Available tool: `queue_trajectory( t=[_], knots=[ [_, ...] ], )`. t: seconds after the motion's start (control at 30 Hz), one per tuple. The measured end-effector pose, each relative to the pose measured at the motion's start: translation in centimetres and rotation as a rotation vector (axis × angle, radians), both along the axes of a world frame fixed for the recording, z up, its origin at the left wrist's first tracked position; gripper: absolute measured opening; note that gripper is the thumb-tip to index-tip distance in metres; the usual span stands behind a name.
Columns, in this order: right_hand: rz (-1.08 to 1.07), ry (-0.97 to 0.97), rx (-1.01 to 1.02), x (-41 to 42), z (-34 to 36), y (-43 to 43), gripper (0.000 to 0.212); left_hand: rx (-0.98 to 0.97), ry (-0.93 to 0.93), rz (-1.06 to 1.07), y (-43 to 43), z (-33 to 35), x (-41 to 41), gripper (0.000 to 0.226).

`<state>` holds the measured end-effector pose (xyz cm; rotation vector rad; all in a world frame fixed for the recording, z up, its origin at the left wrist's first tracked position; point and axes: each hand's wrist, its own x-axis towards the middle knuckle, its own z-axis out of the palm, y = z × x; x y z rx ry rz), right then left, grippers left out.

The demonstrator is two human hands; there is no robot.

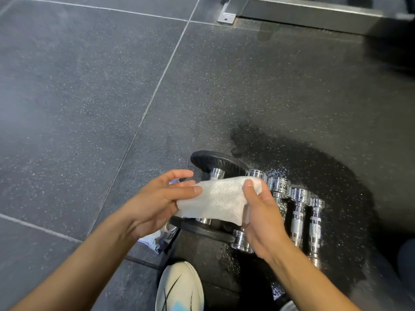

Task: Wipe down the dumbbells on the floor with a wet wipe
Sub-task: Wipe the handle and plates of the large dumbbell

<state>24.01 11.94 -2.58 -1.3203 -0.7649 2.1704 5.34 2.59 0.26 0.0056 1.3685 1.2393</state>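
A white wet wipe [221, 199] is stretched between my two hands, held in the air above the dumbbells. My left hand [157, 203] pinches its left edge and my right hand [261, 218] grips its right edge. Below them, on a wet dark patch of floor, lies a dumbbell with black plates [215, 161] and a chrome bar. Beside it to the right lie several small chrome dumbbells [297, 212], side by side, partly hidden by my right hand.
A wipe packet [157, 240] lies on the floor under my left wrist. My white shoe [179, 288] is at the bottom centre. A grey metal frame base [303, 13] runs along the top right. The floor is dark speckled rubber tiles [78, 86].
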Motion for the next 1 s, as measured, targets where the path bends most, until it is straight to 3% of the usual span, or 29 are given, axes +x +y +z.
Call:
queue_trajectory(
  t=[0.23, 0.4, 0.5, 0.57, 0.67, 0.73, 0.83, 0.93, 1.0],
  knots=[
    [0.179, -0.237, 0.087, 0.4, -1.8, -1.2, 0.013, -0.044, 0.195, -0.062, -0.1, -1.9, -1.4, 0.046],
    [0.094, -0.187, 0.166, 0.1, -1.7, -0.7, 0.017, 0.032, 0.532, -0.231, 0.6, -3.3, -2.0, 0.04],
    [0.19, -0.293, 0.129, -0.1, -2.3, -0.1, 0.024, 0.075, 0.82, -0.249, 1.6, -3.9, -2.0, 0.035],
    [0.306, -0.433, 0.131, 0.2, -2.7, -0.3, 0.034, -0.026, 0.947, -0.38, 1.7, -4.7, -2.1, 0.033],
    [0.416, -0.632, 0.297, 0.6, -2.8, -0.7, 0.036, -0.22, 1.093, -0.606, 1.4, -5.6, -1.7, 0.024],
    [0.411, -0.684, 0.465, 0.5, -2.9, -0.8, 0.028, -0.198, 1.101, -0.609, 1.4, -5.9, -0.9, 0.026],
    [0.482, -0.598, 0.645, -0.5, -3.0, -0.7, 0.012, -0.186, 1.074, -0.569, 1.7, -6.0, 0.2, 0.032],
    [0.552, -0.521, 0.635, -1.6, -3.4, -0.6, 0.025, -0.17, 1.203, -0.605, 1.9, -5.8, 0.9, 0.018],
    [0.576, -0.52, 0.558, -2.1, -3.6, -0.5, 0.039, -0.134, 1.187, -0.623, 2.2, -5.3, 1.2, 0.015]
  ],
)
